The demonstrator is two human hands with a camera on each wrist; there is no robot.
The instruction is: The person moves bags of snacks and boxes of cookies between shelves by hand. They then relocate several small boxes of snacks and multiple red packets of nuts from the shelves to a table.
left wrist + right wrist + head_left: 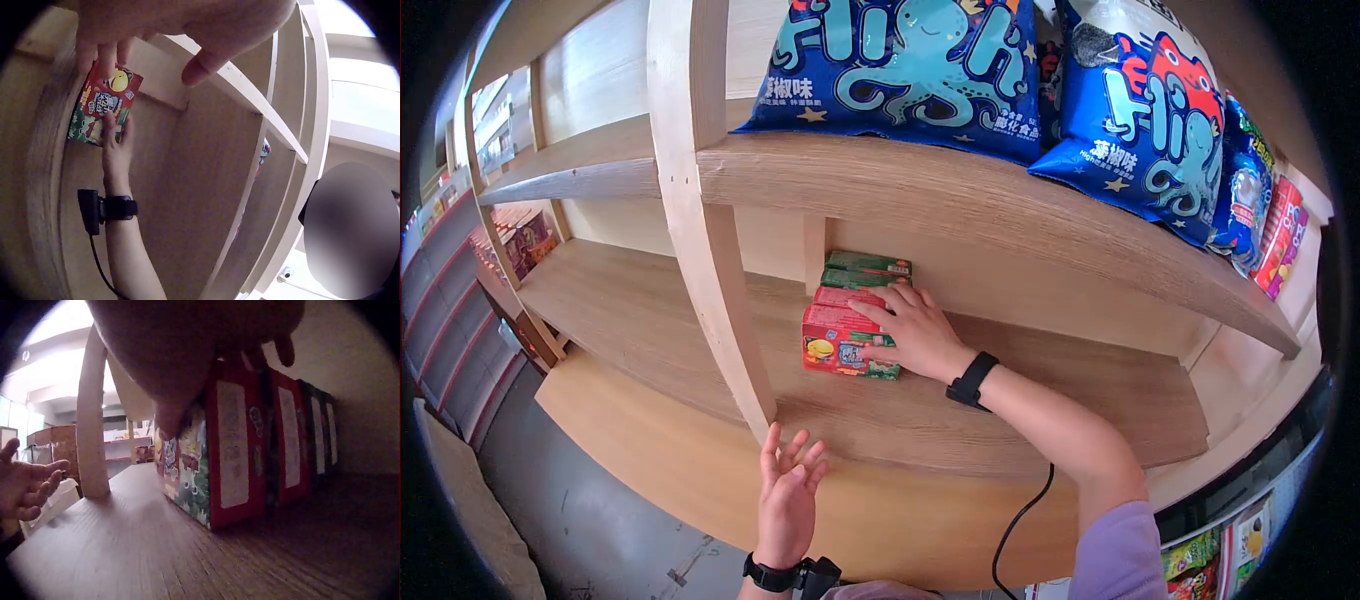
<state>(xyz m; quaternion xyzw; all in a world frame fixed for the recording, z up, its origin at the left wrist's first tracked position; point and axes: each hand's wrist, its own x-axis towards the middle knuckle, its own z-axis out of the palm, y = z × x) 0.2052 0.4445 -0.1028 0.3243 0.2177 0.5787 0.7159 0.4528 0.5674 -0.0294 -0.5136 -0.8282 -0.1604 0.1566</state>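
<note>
Several small red and green boxes stand in a row, one behind another, on the lower shelf; the front box (pixel 830 345) has a cartoon-printed face. My right hand (pixel 920 335) lies over the row with fingers stretched across the tops and the thumb against the front box's face. In the right wrist view, the sides of the red boxes (pixel 234 450) show white panels, with dark green boxes (pixel 315 425) behind. My left hand (pixel 788 500) is held in front of the shelf edge near the wooden post, fingers spread and loosely bent, holding nothing.
On the upper shelf (pixel 880 165) above my right arm stand large blue snack bags (pixel 920 70). A wooden post (pixel 700 200) rises left of the boxes. A black cable (pixel 1020 530) hangs below my right forearm. More packets (pixel 1195 555) are at lower right.
</note>
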